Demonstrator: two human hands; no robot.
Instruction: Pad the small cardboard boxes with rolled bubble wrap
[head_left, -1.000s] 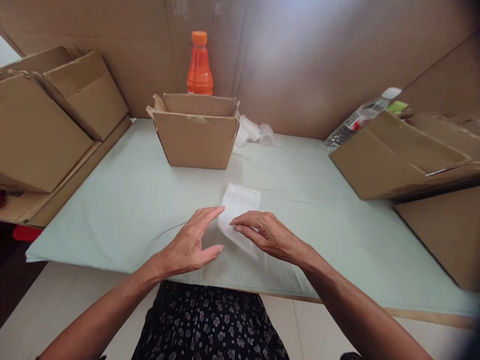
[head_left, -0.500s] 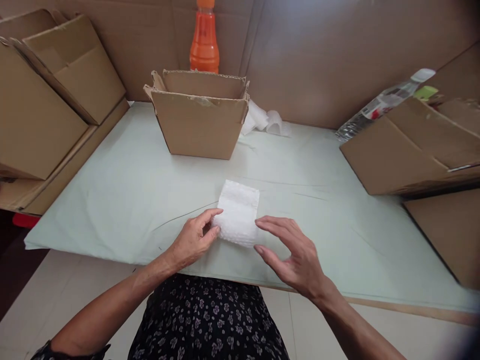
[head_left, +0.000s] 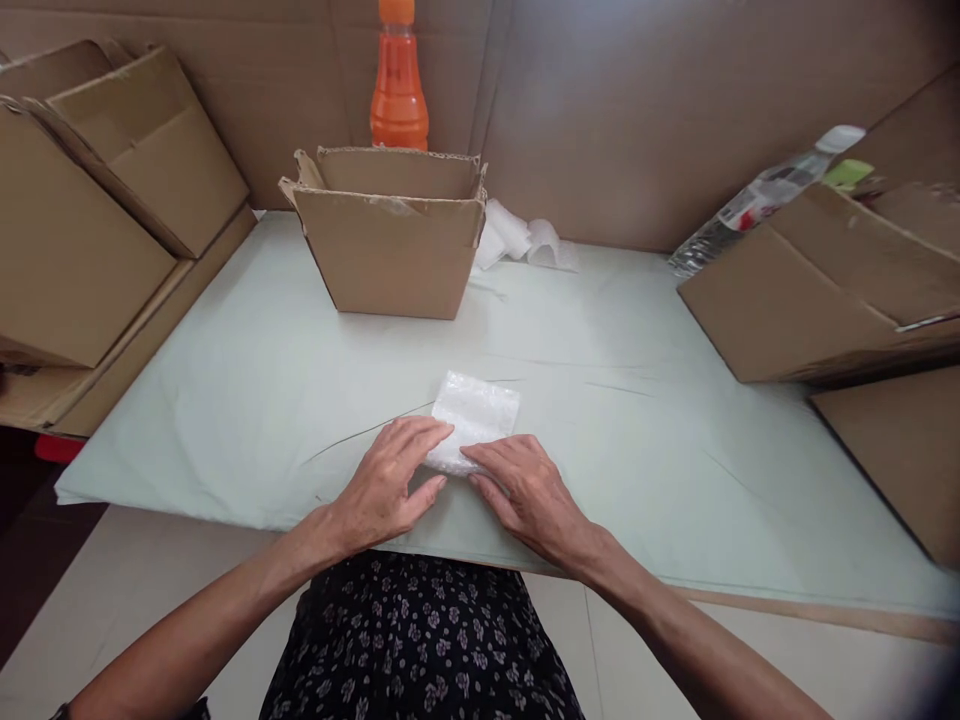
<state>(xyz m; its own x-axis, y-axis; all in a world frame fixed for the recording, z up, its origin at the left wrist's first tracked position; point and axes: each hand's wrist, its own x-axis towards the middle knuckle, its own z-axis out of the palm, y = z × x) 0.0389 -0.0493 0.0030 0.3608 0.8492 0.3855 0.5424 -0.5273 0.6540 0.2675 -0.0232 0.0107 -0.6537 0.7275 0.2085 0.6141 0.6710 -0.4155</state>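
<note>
A small folded piece of white bubble wrap [head_left: 475, 412] lies on the pale green table cover [head_left: 262, 390] near the front edge. My left hand [head_left: 390, 480] rests flat on its near left corner, fingers pressing down. My right hand [head_left: 525, 490] presses on its near right edge, fingers laid over the wrap. Both hands hold the piece against the table; its near part is hidden under my fingers.
An open cardboard box [head_left: 390, 235] stands behind the wrap, an orange bottle [head_left: 397, 80] behind it. More bubble wrap [head_left: 521, 240] lies at the back. Cardboard boxes [head_left: 90, 200] are stacked at left, another box [head_left: 817, 290] at right with a clear plastic bottle [head_left: 757, 200].
The bubble wrap looks shorter now, folded over. My right hand moved from beside it onto its near edge; my left hand flattened onto it.
</note>
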